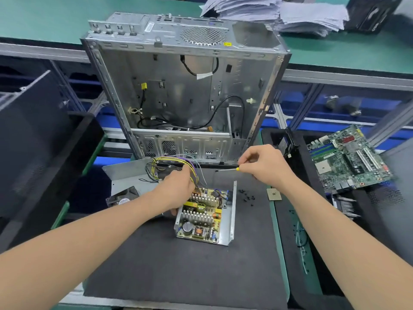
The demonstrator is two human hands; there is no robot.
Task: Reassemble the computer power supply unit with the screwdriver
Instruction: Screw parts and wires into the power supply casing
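Your open power supply unit (204, 217) lies on the tabletop mat (156, 265); your left grip (176, 190), curled round its edge, may tug the wires (192, 167), and the screwdriver (226, 169) pinched in your right grip (264, 166) may stab the circuit board (199, 230).

Bare hands and forearms, seen from above.
Seen uncovered right to the frame edges: left forearm (89, 238) from the lower left corner, right forearm (348, 238) from the lower right corner. Seen bare likewise: left hand (176, 186) just left of centre, right hand (263, 166) just right of centre. Looked widest at the bottom corners, narrowest at the wrists.
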